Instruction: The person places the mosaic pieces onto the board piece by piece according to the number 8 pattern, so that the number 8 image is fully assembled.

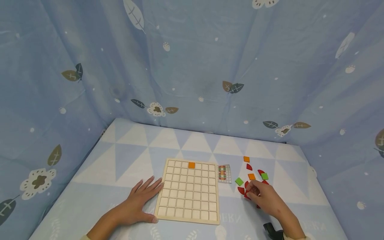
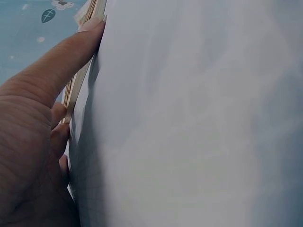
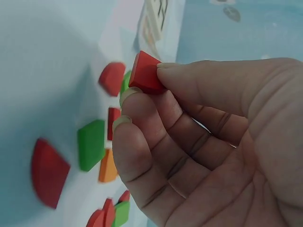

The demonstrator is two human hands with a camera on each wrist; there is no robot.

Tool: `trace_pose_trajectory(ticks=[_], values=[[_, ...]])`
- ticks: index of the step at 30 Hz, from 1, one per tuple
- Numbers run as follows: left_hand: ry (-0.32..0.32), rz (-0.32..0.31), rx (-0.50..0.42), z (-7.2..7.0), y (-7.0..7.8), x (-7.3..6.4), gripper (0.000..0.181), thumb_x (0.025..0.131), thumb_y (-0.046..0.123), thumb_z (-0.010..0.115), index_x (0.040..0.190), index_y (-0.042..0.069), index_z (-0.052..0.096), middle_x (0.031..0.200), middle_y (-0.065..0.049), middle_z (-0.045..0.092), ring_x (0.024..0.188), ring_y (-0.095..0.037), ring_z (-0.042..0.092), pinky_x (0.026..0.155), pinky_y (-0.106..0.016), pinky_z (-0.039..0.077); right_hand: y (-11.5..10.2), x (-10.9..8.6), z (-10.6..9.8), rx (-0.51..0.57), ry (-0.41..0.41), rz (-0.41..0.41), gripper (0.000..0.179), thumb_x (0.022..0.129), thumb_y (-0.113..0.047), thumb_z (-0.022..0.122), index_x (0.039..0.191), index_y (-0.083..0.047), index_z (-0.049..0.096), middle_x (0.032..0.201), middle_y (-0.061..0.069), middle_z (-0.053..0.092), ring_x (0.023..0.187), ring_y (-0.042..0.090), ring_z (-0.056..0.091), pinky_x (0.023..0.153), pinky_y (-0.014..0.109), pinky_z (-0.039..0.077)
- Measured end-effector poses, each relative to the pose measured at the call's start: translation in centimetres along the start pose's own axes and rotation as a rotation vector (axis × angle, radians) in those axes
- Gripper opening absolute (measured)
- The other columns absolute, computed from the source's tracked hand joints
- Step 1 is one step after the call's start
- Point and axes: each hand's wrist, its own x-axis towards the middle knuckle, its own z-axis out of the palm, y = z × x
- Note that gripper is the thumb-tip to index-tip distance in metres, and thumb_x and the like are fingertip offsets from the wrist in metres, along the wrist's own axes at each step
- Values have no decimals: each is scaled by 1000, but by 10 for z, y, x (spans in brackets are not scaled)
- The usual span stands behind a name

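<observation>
A wooden board [image 1: 188, 221] with a grid of square recesses lies on the table. One orange square tile [image 1: 191, 165] sits in its far row. My left hand [image 1: 138, 203] rests beside the board's left edge, fingers spread and straight, thumb at the near left corner. In the left wrist view the thumb [image 2: 61, 64] lies along the board's side. Over the scattered pieces to the right, my right hand [image 1: 265, 196] pinches a red fan-shaped tile [image 3: 146, 73] between thumb and fingertips. Below that hand lie more red tiles [image 1: 241, 190], partly hidden by it.
A small printed pattern card [image 1: 225, 174] lies against the board's right side. Farther right are green tiles [image 1: 239, 181], orange tiles [image 1: 246, 159] and several red ones. A black object [image 1: 272, 231] shows by the right wrist. Patterned blue curtains [image 1: 192, 66] enclose the table.
</observation>
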Motion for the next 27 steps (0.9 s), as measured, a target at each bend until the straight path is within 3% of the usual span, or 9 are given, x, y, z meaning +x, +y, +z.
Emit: trace_pose_trajectory(ticks=[3, 11, 17, 27], values=[[-2, 3, -22, -1, 1, -1, 111, 80, 66, 79, 166, 15, 32, 173, -7, 24, 158, -44, 8, 116, -23, -20, -6, 4, -1, -14, -9, -48, 13, 94, -6, 76, 99, -13, 67, 82, -5, 62, 77, 16, 56, 61, 26, 52], [14, 14, 24, 2, -5, -2, 111, 80, 67, 78, 166, 16, 30, 173, -4, 22, 158, -42, 8, 118, -25, -20, -29, 19, 0, -11, 9, -177, 15, 93, -2, 76, 96, -13, 67, 82, -7, 64, 74, 14, 58, 65, 25, 54], [34, 33, 18, 2, -6, -4, 110, 79, 65, 80, 165, 14, 33, 172, -8, 26, 157, -46, 12, 117, -24, -20, -41, 39, 8, -9, 22, -227, 14, 94, -5, 76, 99, -14, 67, 84, -9, 65, 77, 12, 60, 67, 25, 54], [10, 3, 4, 1, -6, -1, 112, 79, 68, 78, 166, 17, 31, 173, -3, 23, 159, -41, 7, 118, -28, -18, -63, 73, 20, 22, 4, -337, 10, 97, -4, 71, 101, -12, 67, 89, -7, 68, 82, 11, 63, 71, 28, 55]])
